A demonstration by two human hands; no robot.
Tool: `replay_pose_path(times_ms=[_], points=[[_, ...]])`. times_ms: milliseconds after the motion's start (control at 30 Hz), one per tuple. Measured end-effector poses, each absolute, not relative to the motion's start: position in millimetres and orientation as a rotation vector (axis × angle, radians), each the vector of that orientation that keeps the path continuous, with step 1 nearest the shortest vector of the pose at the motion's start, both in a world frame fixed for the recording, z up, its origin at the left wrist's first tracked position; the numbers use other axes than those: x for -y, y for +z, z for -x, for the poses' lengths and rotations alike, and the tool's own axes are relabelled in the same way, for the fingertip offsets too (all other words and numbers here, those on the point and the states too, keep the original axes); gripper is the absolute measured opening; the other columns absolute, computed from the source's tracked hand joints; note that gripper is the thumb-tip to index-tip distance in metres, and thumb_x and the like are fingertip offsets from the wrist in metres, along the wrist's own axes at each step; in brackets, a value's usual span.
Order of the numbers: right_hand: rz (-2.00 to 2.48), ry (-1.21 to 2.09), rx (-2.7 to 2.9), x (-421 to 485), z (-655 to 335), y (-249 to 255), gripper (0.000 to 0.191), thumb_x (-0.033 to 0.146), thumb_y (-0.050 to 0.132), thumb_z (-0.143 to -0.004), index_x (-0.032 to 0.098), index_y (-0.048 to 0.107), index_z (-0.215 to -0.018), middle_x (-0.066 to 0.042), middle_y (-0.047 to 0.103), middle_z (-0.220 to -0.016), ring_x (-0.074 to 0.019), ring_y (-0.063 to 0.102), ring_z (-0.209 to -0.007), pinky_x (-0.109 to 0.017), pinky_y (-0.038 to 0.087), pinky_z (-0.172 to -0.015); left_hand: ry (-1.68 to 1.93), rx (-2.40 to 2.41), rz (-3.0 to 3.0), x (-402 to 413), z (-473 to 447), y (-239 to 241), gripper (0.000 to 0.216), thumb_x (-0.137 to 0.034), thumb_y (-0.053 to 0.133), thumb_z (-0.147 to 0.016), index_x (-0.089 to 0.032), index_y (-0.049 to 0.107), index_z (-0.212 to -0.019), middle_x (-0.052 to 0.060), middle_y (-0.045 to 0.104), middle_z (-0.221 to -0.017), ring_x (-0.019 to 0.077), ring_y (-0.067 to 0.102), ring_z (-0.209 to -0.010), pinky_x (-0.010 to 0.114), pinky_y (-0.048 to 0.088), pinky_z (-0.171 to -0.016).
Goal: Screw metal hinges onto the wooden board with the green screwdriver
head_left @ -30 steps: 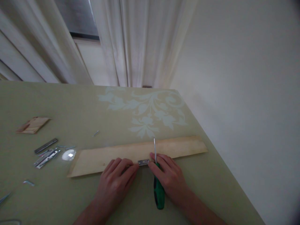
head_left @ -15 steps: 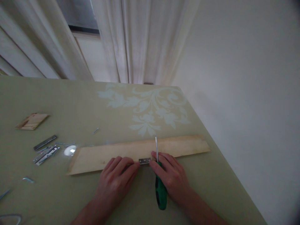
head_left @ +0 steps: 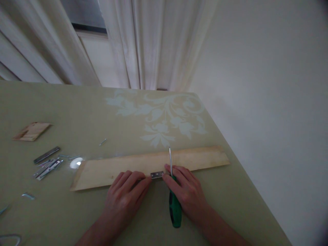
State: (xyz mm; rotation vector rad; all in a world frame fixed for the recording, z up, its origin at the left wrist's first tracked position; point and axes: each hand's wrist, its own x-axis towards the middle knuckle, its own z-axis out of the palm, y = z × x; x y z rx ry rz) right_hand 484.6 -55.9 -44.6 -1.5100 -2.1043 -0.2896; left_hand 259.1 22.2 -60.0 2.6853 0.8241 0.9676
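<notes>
A long pale wooden board (head_left: 194, 158) lies across the green table (head_left: 77, 109). On its near edge sits a small metal hinge (head_left: 156, 175). My left hand (head_left: 125, 198) rests palm down with its fingertips touching the hinge's left end. My right hand (head_left: 186, 193) presses the hinge's right end with its fingertips and keeps a green-handled screwdriver (head_left: 175, 208) under the palm; the thin shaft (head_left: 170, 157) points away over the board.
At the left lie several flat metal strips (head_left: 47, 163), a shiny round piece (head_left: 76, 163), loose screws (head_left: 103, 141) and a small wooden offcut (head_left: 32, 131). White curtains (head_left: 143, 44) hang behind the table. Its right edge drops off near a plain wall.
The view has drifted slightly; both hands, the hinge and the screwdriver keep the same pose on the board.
</notes>
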Motion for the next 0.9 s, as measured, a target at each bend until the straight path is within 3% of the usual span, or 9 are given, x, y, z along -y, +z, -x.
replay_pose_path(times_ms=[900], points=[[1.515,-0.243,2.117,57.2,-486.3,-44.5,0.025,0.021,0.050,-0.107,0.018,0.074,-0.112,-0.011,0.075,-0.121,-0.0227,0.067,-0.111,-0.036,0.058,-0.093,0.973,-0.851,-2.680,-21.6,-258.2,-58.3,0.016,-0.021,0.060,-0.104,-0.023,0.075,-0.108,0.004,0.072,-0.096,0.0185,0.063,-0.084,0.035,0.049,-0.080]])
